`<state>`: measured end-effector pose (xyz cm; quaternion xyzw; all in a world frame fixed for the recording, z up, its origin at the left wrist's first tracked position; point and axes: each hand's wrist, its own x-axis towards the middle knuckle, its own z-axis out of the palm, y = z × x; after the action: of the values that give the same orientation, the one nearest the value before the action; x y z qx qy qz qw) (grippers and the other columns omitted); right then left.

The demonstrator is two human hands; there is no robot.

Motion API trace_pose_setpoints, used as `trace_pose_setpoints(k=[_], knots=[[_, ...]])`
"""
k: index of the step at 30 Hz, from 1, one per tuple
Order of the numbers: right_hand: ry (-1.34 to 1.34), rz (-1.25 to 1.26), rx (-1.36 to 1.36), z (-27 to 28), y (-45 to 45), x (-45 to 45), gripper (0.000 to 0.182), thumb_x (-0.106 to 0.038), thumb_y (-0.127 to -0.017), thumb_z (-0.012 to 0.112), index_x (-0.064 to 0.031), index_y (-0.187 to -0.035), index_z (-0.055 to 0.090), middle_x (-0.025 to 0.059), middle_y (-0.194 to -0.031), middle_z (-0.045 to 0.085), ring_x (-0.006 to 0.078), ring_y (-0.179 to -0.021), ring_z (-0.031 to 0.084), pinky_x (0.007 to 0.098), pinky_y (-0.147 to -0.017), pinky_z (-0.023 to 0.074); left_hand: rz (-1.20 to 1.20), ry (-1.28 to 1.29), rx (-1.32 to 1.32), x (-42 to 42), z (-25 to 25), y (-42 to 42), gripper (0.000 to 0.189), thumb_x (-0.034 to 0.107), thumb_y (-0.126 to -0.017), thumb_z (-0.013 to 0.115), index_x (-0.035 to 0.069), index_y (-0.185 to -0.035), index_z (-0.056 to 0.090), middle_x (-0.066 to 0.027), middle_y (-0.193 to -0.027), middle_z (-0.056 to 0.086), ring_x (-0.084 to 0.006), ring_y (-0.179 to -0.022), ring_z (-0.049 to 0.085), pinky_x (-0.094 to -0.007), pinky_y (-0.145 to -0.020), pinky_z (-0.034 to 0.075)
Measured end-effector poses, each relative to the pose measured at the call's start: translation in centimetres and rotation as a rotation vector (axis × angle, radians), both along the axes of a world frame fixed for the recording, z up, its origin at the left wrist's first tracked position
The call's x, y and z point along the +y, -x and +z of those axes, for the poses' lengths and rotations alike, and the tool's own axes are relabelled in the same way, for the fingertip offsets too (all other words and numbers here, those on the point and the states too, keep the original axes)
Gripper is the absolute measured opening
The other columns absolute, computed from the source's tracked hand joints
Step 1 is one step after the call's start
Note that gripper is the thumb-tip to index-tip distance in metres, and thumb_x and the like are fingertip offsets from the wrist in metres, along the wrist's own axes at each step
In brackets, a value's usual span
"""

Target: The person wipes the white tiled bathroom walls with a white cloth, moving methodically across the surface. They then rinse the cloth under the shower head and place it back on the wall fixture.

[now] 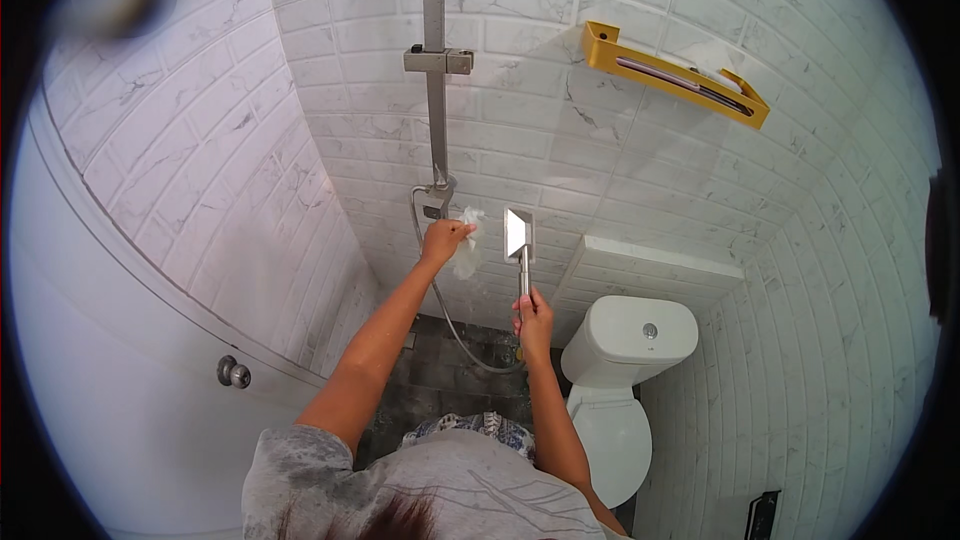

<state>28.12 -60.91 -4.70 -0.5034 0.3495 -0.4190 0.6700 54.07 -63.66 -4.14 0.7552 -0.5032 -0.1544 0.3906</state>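
My left hand [446,238] grips a crumpled, whitish, translucent cloth or plastic piece [469,259], which hangs down in front of the tiled wall. To its right, my right hand [533,315] holds a rectangular metal shower head [518,232] by its slim handle, with the head pointing up. The two hands are apart. Just above my left hand, a shower mixer fitting [435,202] sits at the foot of a square metal riser [435,120]. A flexible metal shower hose [450,319] loops down from it and curves right, towards the area under my right hand.
A white toilet [634,334] with its lid down stands at right, below a tiled ledge [660,259]. A yellow wall shelf [675,79] is at upper right. A white door [142,360] with a round metal knob [234,373] is at left. The dark tiled floor [442,375] looks wet.
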Motion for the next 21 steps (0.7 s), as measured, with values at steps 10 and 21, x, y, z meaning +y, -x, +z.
trace_pose_setpoints(k=[10, 21], knots=[[0.01, -0.024, -0.018, -0.3, -0.1, 0.2, 0.027, -0.015, -0.094, 0.045, -0.0029, -0.117, 0.053, 0.0001, -0.073, 0.051, 0.0039, -0.046, 0.039, 0.0192, -0.038, 0.0325, -0.141, 0.246, -0.169, 1.3, -0.8, 0.3, 0.031, 0.028, -0.091, 0.05, 0.001, -0.077, 0.057, -0.0183, -0.068, 0.056, -0.0322, -0.063, 0.054, -0.036, -0.059, 0.042], [-0.009, -0.161, 0.051, -0.9, -2.4, -1.9, 0.026, -0.019, -0.085, 0.062, -0.0013, -0.103, 0.056, 0.0022, -0.081, 0.056, 0.0046, -0.046, 0.044, 0.0204, -0.038, 0.0334, -0.19, 0.583, 1.881, -1.0, -0.1, 0.5, 0.034, 0.034, -0.095, 0.043, 0.003, -0.102, 0.058, -0.012, -0.105, 0.06, -0.0294, -0.098, 0.057, -0.0442, -0.092, 0.045]])
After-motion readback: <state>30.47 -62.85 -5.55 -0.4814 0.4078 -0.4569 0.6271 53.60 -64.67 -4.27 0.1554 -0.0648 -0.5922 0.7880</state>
